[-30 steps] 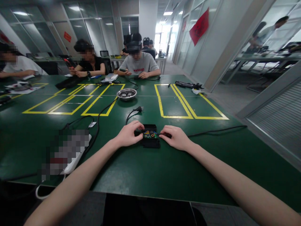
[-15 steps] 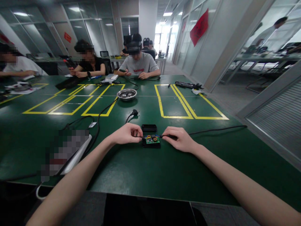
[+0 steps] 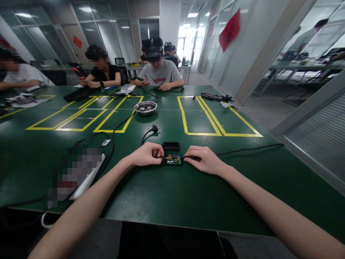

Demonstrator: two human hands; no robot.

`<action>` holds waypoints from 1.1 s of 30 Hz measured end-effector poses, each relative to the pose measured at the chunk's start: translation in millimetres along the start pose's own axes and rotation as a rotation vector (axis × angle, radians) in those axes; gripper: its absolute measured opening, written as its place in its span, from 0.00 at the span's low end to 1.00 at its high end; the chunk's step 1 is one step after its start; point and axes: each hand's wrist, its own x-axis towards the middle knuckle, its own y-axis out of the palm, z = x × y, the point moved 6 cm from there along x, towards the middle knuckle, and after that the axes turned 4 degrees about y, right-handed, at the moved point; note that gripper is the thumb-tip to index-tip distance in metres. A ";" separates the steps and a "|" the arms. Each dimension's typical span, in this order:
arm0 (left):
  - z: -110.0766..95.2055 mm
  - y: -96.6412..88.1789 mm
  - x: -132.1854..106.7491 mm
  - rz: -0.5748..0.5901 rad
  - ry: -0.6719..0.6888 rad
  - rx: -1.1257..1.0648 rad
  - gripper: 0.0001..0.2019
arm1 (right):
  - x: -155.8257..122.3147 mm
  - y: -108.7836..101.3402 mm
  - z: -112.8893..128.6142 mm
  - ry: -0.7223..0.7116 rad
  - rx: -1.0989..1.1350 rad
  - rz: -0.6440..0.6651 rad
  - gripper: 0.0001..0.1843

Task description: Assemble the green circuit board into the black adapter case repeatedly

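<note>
A green circuit board point(image 3: 174, 160) with copper coils lies within a small black case half point(image 3: 176, 164) on the table in front of me. My left hand point(image 3: 147, 154) is closed in a pinch on the black cable at the board's left end. From the right, my right hand point(image 3: 203, 159) pinches another black cable point(image 3: 249, 148), which runs off to the right across the table. Just behind the board rests a second black case half point(image 3: 171, 146), its hollow side showing. A black plug point(image 3: 154, 128) lies beyond my left hand, its cord leading back toward that hand.
A metal bowl point(image 3: 145, 108) holding small metal parts stands farther back on the green table point(image 3: 202, 201). Yellow tape point(image 3: 205, 134) marks rectangles there. At left lies a blurred-out item with a white edge point(image 3: 88, 180) and cables. Several people sit across the table.
The circuit board has dropped from a raised, tilted pose to lie lower and flatter in the black case half. Both hands have shifted only slightly, still on the cables.
</note>
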 end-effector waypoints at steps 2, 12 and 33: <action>1.1 0.0 -0.2 0.002 -0.007 -0.018 0.08 | -0.3 1.2 -0.2 -0.011 -0.009 0.002 0.11; 0.8 1.6 0.1 0.030 -0.008 -0.080 0.10 | 0.0 3.3 -3.5 0.036 0.055 0.035 0.10; -20.3 -0.7 -3.1 0.012 0.267 0.695 0.09 | 10.1 11.9 0.9 0.034 -0.473 0.193 0.15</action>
